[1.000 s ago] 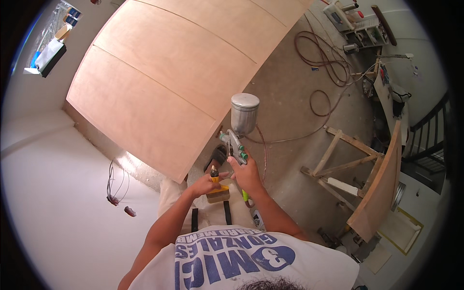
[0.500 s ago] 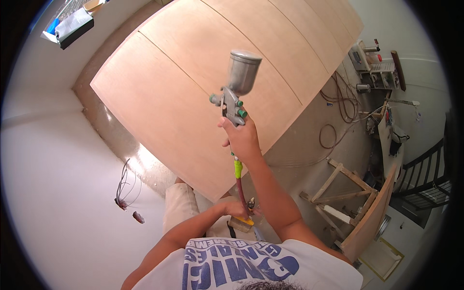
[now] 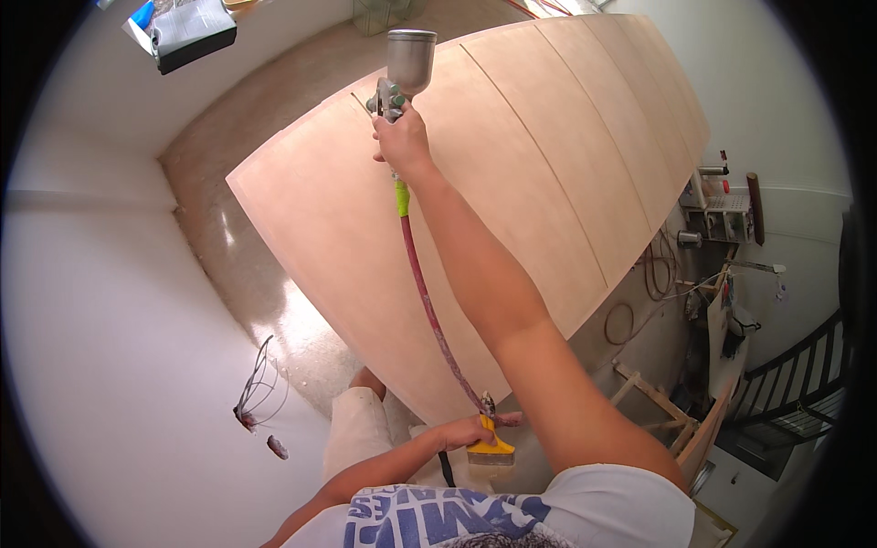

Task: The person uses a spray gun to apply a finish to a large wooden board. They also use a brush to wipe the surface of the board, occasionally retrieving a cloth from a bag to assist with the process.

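Observation:
My right hand is wrapped round a spray gun with a metal cup on top, held out over the far left part of a large pale wooden panel. From the gun's grip, a dark red hose with a bright yellow-green wrap near its upper end runs back toward me. Low in front of my body, my left hand is closed on a yellow-handled brush with its bristles pointing down. The hose passes through or beside that same hand; its fingers are partly hidden.
Coiled hoses lie on the floor right of the panel. A wooden frame stands nearer on the right, with a dark railing beyond. Loose wires come out of the left wall. A shelf with a black-and-white box is at upper left.
My right hand has carried the spray gun farther away and to the left, straightening the arm and drawing out the hose. The view has shifted; my left hand still holds the brush.

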Motion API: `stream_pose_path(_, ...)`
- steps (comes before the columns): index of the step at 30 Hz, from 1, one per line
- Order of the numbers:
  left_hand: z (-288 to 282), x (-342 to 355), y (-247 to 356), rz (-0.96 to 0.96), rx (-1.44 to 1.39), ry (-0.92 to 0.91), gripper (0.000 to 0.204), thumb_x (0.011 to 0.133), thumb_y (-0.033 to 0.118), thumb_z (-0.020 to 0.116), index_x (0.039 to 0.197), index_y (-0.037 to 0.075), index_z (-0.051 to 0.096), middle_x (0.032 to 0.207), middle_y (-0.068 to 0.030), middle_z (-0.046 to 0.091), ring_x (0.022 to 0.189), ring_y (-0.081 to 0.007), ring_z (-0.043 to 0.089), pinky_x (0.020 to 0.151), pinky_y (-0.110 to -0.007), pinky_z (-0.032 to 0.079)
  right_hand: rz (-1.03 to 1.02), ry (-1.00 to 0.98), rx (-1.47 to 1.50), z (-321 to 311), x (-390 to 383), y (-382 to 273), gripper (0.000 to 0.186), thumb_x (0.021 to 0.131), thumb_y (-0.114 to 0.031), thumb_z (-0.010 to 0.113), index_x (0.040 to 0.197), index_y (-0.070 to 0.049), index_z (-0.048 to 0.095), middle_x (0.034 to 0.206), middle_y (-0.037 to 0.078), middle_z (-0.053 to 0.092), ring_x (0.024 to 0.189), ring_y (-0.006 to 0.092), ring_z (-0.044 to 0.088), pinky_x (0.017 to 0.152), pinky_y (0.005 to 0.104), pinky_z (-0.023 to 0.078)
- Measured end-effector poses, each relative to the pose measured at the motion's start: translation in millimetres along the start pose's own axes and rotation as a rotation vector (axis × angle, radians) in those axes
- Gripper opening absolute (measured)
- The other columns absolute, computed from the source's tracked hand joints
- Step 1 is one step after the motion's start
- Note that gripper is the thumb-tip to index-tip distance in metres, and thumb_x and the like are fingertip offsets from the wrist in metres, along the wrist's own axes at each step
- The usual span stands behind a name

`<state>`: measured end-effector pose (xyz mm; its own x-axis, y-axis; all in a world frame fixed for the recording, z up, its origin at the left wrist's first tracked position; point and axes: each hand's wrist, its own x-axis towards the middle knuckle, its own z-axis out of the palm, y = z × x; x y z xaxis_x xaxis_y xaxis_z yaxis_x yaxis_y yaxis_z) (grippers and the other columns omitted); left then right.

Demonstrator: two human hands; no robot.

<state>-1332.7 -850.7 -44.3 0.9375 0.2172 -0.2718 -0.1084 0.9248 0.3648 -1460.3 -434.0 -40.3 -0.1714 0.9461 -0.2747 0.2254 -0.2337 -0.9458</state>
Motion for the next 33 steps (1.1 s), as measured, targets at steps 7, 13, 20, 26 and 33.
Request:
stream_pose_path(7,-15,5,-32,0.167,-0.211,0.196,0.065,0.079,0.012,0.068,0.141,0.0,0.052,0.125,-0.0078,0.061,0.11,-0.0165,0.055,0.096,-0.028,0.043,0.012,-0.024,-0.024,20,26,-5,0.037,0.092,-0.011,0.063,0.125,0.002,0.053,0.095,0.008,0.063,0.083,0.0172,0.066,0.054,0.0341,0.064)
stream_pose_path(13,12,26,-36,-0.255,0.188,0.145,0.066,0.081,0.017,0.071,0.142,0.003,0.053,0.125,-0.0105,0.065,0.108,-0.0173,0.061,0.094,-0.03,0.047,0.014,-0.161,0.219,-81,-41,-11,0.035,0.093,-0.011,0.063,0.124,0.004,0.053,0.106,0.011,0.062,0.096,0.0202,0.067,0.058,0.0348,0.066)
stream_pose_path(20,37,83,-107,-0.06,0.535,0.121,0.056,0.087,0.021,0.071,0.138,0.002,0.059,0.152,-0.0176,0.048,0.143,-0.0279,0.042,0.116,-0.036,0.031,0.255,-0.041,0.103,-297,-294,-16,0.033,0.096,-0.016,0.067,0.123,0.001,0.061,0.113,0.011,0.07,0.098,0.0167,0.069,0.052,0.0269,0.057)
stream_pose_path(26,29,55,-83,-0.051,0.302,0.646,0.02,0.092,0.018,0.072,0.105,0.003,0.069,0.108,-0.0063,0.069,0.098,-0.0155,0.066,0.091,-0.032,0.053,0.362,0.332,0.186,-412,-522,80,0.034,0.098,-0.015,0.064,0.128,0.001,0.06,0.116,0.011,0.07,0.101,0.0165,0.069,0.053,0.0258,0.055)
stream_pose_path(33,31,98,-1,0.279,0.224,0.981,0.046,0.098,0.04,0.066,0.125,0.003,0.058,0.111,-0.0105,0.064,0.097,-0.0216,0.068,0.082,-0.039,0.059,0.43,0.408,0.317,-422,-623,149,0.036,0.097,-0.015,0.067,0.131,-0.003,0.058,0.109,0.005,0.069,0.081,0.0082,0.063,0.055,0.024,0.054)
